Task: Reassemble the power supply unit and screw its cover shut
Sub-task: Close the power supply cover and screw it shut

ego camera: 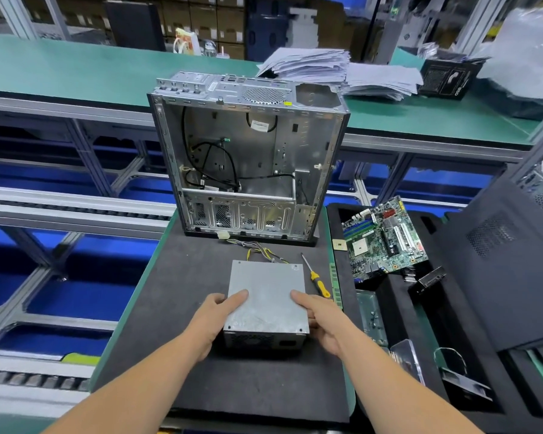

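On black mat, both hands grip power supply.

An open computer case stands beside a motherboard.

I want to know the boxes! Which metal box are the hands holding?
The small closed grey power supply, gripped between the left hand and right hand. The big open computer case stands behind it, untouched.
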